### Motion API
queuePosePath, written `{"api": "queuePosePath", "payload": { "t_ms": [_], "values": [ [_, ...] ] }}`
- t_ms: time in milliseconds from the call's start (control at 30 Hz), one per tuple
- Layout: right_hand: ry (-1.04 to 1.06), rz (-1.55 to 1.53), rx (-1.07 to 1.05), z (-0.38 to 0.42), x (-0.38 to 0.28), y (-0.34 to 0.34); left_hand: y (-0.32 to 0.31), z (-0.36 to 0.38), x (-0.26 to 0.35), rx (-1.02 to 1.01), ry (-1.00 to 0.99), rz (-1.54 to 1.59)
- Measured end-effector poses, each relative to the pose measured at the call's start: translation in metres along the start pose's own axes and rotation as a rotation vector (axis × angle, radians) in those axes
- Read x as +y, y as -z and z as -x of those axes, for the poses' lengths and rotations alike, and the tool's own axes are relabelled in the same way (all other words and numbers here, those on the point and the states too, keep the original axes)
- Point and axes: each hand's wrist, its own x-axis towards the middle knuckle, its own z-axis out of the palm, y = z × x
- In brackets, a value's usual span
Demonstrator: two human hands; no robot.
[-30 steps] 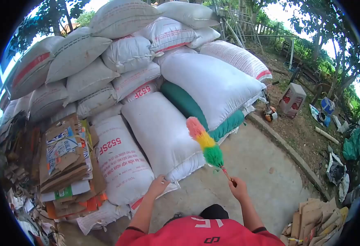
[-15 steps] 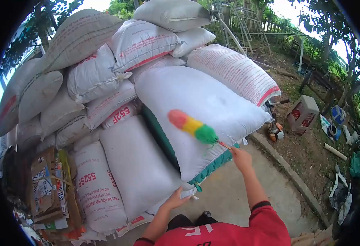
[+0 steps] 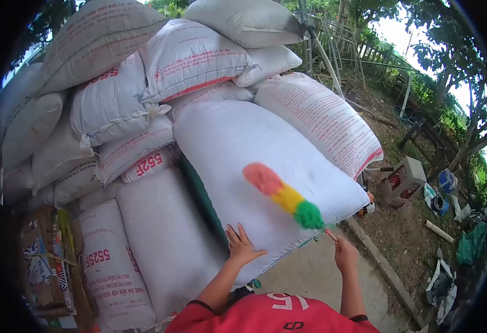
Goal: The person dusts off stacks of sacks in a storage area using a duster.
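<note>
A large plain white sack [image 3: 254, 150] lies slanting on top of a green sack [image 3: 198, 186], which shows along its left side. My left hand [image 3: 243, 247], fingers spread, rests against the white sack's lower left edge. Closed round the thin handle of a duster [image 3: 288, 200] is my right hand [image 3: 345, 255], just off the sack's lower right edge. The duster's fluffy head, red, yellow and green, is over the white sack's surface and slightly blurred.
Printed white sacks [image 3: 193, 55] are piled behind and to the left. Flattened cardboard [image 3: 44, 261] stands at the lower left. Beyond a concrete curb [image 3: 382, 266] on the right are a plastic stool [image 3: 403, 180], a pipe [image 3: 439, 231] and a green bag [image 3: 472, 244].
My left hand has moved up from the sack's bottom corner onto its left edge, fingers now spread. My right hand and the duster have shifted right and down. The view has also shifted.
</note>
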Motion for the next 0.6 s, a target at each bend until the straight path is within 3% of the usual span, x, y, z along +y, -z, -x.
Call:
{"api": "queuePosePath", "payload": {
  "t_ms": [33,167,233,267,333,433,500,600],
  "values": [
    [0.010,0.265,-0.212,-0.005,-0.004,0.003,0.001,0.000,-0.002,-0.043,0.016,-0.037],
    [-0.416,0.095,0.138,-0.034,0.157,-0.025,0.005,0.000,-0.003,-0.030,-0.015,-0.037],
    [-0.806,-0.142,0.136,-0.059,0.179,-0.013,0.004,-0.003,-0.004,-0.004,-0.017,-0.047],
    [-0.799,-0.140,0.122,-0.065,0.161,-0.018,0.003,-0.001,-0.005,0.002,-0.038,-0.046],
    [-0.397,-0.175,0.334,-0.090,0.109,-0.028,0.004,-0.003,-0.005,-0.004,-0.018,-0.046],
    [-0.144,0.013,-0.092,-0.113,-0.042,-0.054,0.001,0.000,-0.005,-0.009,-0.006,-0.047],
    [-0.063,0.032,-0.207,-0.105,-0.140,-0.050,0.001,-0.001,-0.006,0.009,-0.003,-0.045],
    [0.333,0.077,-0.698,-0.073,-0.205,-0.077,-0.005,-0.002,-0.005,0.015,0.027,-0.066]
  ]
}}
